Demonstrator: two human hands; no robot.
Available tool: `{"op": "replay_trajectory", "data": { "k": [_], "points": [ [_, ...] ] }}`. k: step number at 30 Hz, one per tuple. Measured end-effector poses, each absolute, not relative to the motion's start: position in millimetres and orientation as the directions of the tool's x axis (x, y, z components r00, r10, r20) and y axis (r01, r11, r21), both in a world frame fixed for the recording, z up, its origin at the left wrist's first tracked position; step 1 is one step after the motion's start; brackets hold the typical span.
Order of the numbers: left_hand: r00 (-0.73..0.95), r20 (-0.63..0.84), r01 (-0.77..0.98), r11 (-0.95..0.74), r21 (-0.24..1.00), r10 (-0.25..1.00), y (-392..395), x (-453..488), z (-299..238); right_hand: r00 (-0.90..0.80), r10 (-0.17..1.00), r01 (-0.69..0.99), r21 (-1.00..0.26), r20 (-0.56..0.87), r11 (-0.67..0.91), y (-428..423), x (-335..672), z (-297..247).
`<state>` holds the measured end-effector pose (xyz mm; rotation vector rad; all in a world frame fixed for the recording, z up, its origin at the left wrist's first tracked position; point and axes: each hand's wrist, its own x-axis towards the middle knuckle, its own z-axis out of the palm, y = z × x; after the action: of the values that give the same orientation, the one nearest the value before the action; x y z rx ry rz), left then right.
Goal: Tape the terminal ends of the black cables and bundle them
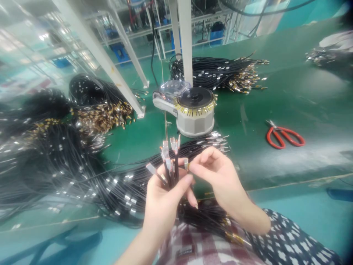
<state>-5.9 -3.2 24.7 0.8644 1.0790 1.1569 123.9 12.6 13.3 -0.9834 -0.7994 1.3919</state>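
My left hand [168,195] is closed around a bunch of black cables [171,175], whose silver flat connectors [165,150] stick up above the fingers. Beside it, my right hand [220,176] pinches the end of one cable at its silver connector [186,163], with a bit of yellow at the fingertips. Lower down, more black cables [204,213] with gold-coloured ends lie across my lap. Just beyond my hands stands a round white tape dispenser [195,123] with a black top disc and yellow tape pieces [197,109] around its rim.
Red-handled cutters [285,136] lie on the green table [248,121] at the right. Piles of black cables [88,184] cover the left side, and another bundle [217,71] lies behind the dispenser. White metal posts [185,44] rise from the table.
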Motion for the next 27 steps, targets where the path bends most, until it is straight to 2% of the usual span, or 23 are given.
{"op": "replay_trajectory", "data": {
  "k": [22,27],
  "points": [
    [0.014,-0.173,-0.254,0.171,0.952,0.985,-6.5,-3.4,22.6,0.069,0.993,-0.384,-0.921,-0.094,-0.060,10.1,121.2,12.4],
    [-0.056,-0.199,-0.245,0.180,0.953,0.978,-5.8,0.2,26.9,0.084,0.994,-0.383,-0.923,-0.068,-0.031,7.4,116.2,11.6]
  ]
}}
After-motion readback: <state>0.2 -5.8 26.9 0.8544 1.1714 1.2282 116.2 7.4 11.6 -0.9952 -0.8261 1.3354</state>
